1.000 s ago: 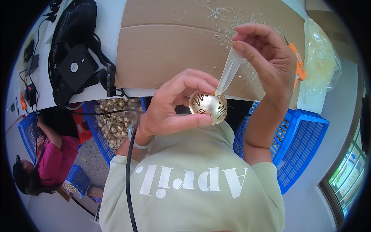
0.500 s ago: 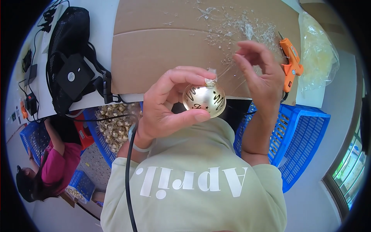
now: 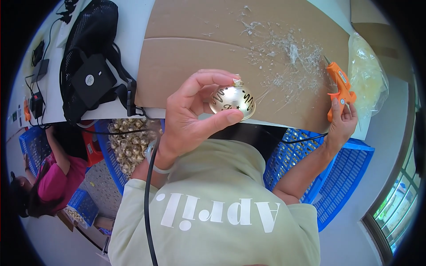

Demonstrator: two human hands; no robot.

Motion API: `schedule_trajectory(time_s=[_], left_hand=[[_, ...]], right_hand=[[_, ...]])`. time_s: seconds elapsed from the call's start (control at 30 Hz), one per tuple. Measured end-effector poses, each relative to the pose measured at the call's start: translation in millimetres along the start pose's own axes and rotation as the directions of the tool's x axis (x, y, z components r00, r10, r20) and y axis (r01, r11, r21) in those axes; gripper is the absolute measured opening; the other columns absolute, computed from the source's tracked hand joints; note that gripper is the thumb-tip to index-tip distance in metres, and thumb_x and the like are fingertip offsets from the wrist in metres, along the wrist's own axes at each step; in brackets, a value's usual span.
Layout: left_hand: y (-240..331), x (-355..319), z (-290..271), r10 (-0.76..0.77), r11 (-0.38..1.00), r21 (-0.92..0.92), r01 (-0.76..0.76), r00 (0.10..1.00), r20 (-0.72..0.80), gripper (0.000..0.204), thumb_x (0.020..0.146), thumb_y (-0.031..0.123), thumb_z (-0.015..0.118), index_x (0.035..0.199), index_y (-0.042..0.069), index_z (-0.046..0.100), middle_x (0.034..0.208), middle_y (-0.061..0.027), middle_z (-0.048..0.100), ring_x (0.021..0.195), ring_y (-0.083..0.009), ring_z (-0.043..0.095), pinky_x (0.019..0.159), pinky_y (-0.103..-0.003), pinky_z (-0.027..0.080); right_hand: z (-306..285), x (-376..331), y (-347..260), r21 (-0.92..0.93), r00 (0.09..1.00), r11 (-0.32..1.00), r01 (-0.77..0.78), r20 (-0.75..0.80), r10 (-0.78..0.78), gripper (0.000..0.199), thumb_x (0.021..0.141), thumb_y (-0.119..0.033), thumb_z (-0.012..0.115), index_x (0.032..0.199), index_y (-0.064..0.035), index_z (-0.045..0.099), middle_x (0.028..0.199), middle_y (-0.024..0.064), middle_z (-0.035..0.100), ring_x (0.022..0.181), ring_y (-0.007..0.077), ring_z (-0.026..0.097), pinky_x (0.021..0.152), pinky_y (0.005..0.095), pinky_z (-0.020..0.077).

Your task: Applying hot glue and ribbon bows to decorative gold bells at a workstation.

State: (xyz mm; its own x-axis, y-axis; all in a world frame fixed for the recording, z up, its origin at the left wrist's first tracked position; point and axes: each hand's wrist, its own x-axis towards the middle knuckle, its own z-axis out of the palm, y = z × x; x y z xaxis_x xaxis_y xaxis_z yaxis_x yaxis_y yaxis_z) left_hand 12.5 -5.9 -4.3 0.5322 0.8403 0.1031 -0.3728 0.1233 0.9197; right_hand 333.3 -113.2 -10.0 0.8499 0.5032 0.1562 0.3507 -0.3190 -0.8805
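Observation:
My left hand [image 3: 191, 104] holds a shiny gold Christmas bauble [image 3: 231, 98] by its cap and its lower side, fingers above and thumb beneath. Dark lettering and small stars decorate the ball, and a clear bit sits at its cap. Over at the right edge of the cardboard, my right hand [image 3: 342, 122] has its fingers closed round the handle of an orange glue gun [image 3: 339, 82]. The gun still rests on the sheet, its nozzle pointing away from me. A brown cardboard sheet [image 3: 191, 62] covers the table, strewn with whitish glue strings and crumbs [image 3: 295, 55].
A blue basket of gold baubles [image 3: 128, 150] stands at my left, and blue baskets [image 3: 350, 177] at my right. A black mesh bag [image 3: 95, 35] and a black box [image 3: 91, 82] lie on the left. A plastic bag [image 3: 368, 66] lies far right. Another person [image 3: 57, 173] works at left.
My right hand has moved right from above the cardboard and closed on the glue gun's handle. The bauble stays in my left hand, slightly turned. The whole view has shifted a little.

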Motion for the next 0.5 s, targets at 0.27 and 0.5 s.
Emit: schedule_trajectory(time_s=[0.27, 0.5], left_hand=[[8.6, 1.2, 1.7, -0.061, 0.998, 0.027, 0.062, 0.997, -0.042, 0.041, 0.083, 0.006, 0.07, 0.118, -0.004, 0.052, 0.122, -0.016, 0.052, 0.114, -0.0225, 0.053, 0.097, -0.033, 0.043], [6.0, 2.9, -0.5, -0.035, 0.999, 0.03, 0.036, 0.998, -0.051, 0.039, 0.085, 0.008, 0.067, 0.118, -0.003, 0.051, 0.121, -0.0146, 0.051, 0.114, -0.0218, 0.052, 0.096, -0.032, 0.043]], right_hand=[[-12.6, -26.5, -46.4, 0.433, 0.928, 0.864, -0.256, 0.36, 0.094, 0.061, 0.071, -0.001, 0.078, 0.122, 0.0054, 0.044, 0.099, 0.0104, 0.062, 0.084, 0.0151, 0.062, 0.075, 0.0243, 0.0507], [0.1, -51.6, -57.8, 0.394, 0.788, 0.902, -0.175, 0.605, -0.112, 0.057, 0.077, -0.007, 0.07, 0.125, 0.0077, 0.044, 0.102, 0.0135, 0.061, 0.086, 0.0175, 0.062, 0.067, 0.0251, 0.0531]])
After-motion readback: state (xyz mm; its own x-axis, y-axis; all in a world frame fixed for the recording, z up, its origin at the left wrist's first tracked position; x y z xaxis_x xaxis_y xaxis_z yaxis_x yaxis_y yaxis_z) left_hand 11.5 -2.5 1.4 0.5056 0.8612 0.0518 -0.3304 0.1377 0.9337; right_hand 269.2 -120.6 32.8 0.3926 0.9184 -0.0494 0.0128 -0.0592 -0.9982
